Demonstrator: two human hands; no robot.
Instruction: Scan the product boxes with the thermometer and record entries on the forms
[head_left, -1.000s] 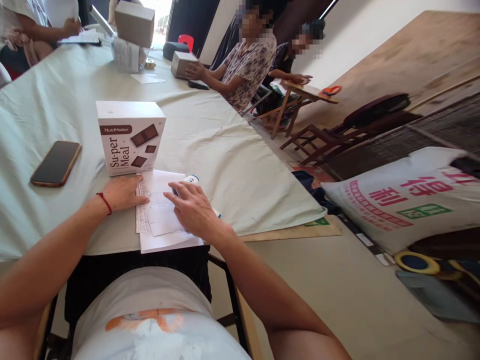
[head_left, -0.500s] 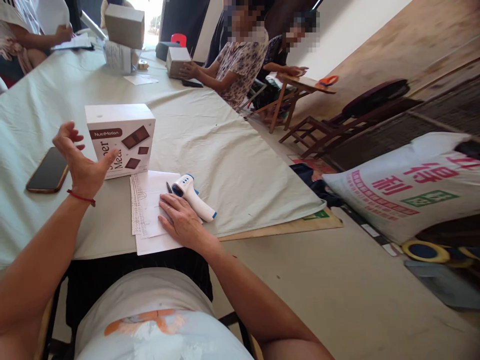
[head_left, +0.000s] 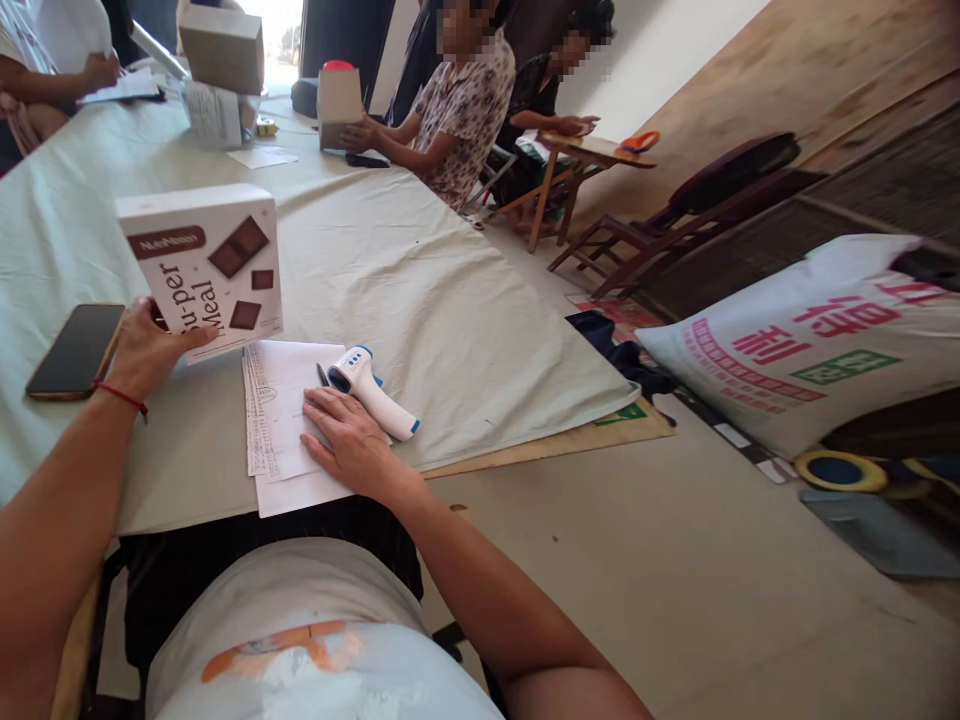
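My left hand (head_left: 146,345) grips the lower left corner of a white box (head_left: 251,260) printed with chocolate squares and "Meal"; the thumb lies across its front and the other fingers are partly hidden. The box is slightly tilted. My right hand (head_left: 349,440) rests flat, fingers stretched out, on a small stack of printed papers (head_left: 285,425). Touching or close beside that hand lies a white and blue infrared thermometer (head_left: 375,395). A dark pen (head_left: 322,374) shows just past the fingertips. To the left of my left hand lies a phone (head_left: 75,350), screen up.
The table (head_left: 465,330) has a wrinkled pale green cloth. Across it a person in a patterned shirt (head_left: 469,110) holds a cardboard box (head_left: 339,105). Another box (head_left: 221,50) sits on a clear bin (head_left: 214,112). On the floor at right lie a printed sack (head_left: 787,350) and a tape roll (head_left: 840,470).
My left hand has closed on the box, which has shifted left and tilted. My right hand stays on the papers. The person across has tipped their box upright. The view has moved slightly.
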